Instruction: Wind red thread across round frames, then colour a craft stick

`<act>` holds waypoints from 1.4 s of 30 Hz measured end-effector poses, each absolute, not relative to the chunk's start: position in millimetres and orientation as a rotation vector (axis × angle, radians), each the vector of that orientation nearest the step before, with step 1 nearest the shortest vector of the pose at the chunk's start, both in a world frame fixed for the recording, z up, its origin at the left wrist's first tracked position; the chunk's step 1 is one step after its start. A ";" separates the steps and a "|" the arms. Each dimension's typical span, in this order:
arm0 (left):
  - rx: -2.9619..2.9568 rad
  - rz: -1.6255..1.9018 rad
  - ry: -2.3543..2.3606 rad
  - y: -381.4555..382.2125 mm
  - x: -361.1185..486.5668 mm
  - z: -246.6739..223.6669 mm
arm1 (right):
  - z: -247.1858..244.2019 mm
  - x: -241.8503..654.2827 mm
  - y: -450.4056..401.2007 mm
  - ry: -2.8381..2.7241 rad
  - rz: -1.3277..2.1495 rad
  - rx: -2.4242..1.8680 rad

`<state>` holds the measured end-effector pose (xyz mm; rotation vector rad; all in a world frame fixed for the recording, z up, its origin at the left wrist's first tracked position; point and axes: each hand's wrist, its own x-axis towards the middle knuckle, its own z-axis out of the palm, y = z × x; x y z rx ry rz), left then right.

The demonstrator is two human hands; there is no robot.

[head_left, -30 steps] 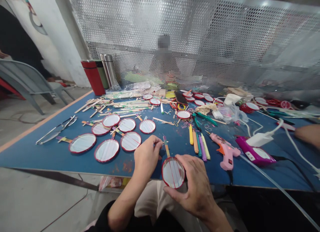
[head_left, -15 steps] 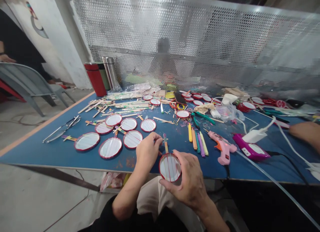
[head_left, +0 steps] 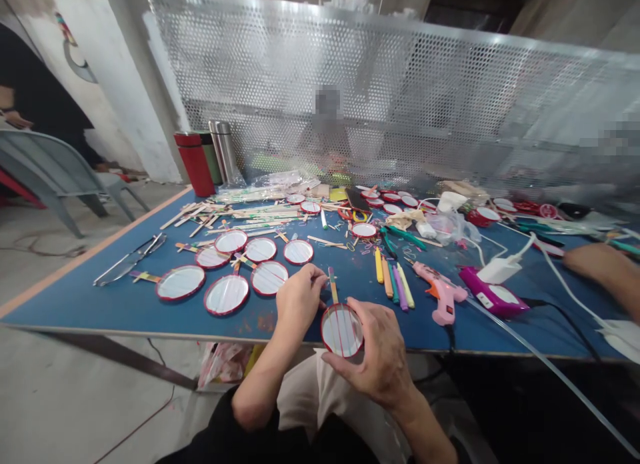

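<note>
Lightly, right-hand fingers (head_left: 367, 314) grip the red-rimmed hoop (head_left: 341, 330).

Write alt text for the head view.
The person's right hand grips a red-rimmed round frame with a coloured craft stick, left hand beside the stick. More such frames, loose sticks and a pink glue gun lie on a blue table.

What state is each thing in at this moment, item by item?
Left hand: pinched closed beside the coloured stick; anything held is hidden.
Coloured stick: upright, not touching the left hand.
Right hand: gripping the frame.
Red-rimmed round frame: held up, tilted, red strands across it.
Pink glue gun: lying on the table.
Steel flask: upright, capped.
</note>
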<state>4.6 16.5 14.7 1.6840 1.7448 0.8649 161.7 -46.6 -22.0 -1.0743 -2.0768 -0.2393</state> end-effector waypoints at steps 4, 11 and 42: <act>1.665 0.883 1.733 16.2 5.3 15.4 | -21.5 162.1 -46.3 -2.082 -0.250 -1.069; 1.673 0.893 1.730 15.9 5.6 13.7 | -22.4 162.5 -45.9 -2.080 -0.241 -1.070; 1.685 0.872 1.763 14.0 5.9 15.8 | -21.0 161.9 -45.8 -2.071 -0.276 -1.065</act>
